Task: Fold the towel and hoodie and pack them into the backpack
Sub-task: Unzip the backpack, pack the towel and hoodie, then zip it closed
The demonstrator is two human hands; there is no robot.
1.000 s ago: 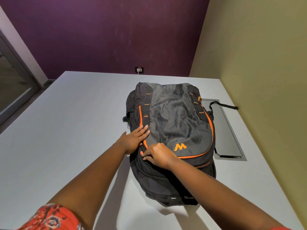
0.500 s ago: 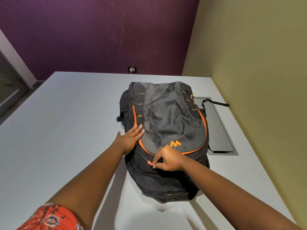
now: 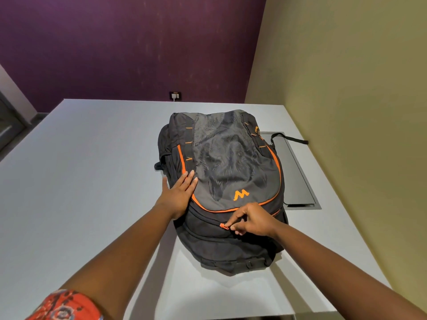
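Note:
A black and grey backpack (image 3: pixel 228 162) with orange trim lies flat on the white table (image 3: pixel 80 181), its top end toward me. My left hand (image 3: pixel 179 195) rests flat with fingers spread on the backpack's left side. My right hand (image 3: pixel 251 219) pinches an orange zipper pull (image 3: pixel 222 225) on the black front band below the orange logo. No towel or hoodie shows anywhere; the backpack looks full and its compartments look zipped.
A grey recessed panel (image 3: pixel 298 181) is set in the table to the right of the backpack, with a black strap (image 3: pixel 288 137) lying across it. A wall socket (image 3: pixel 175 95) sits on the purple wall behind. The yellow wall runs along the table's right edge.
My right hand has slid rightward along the zipper line with the pull pinched. My left hand has stayed pressed on the backpack's left side. The view has shifted slightly.

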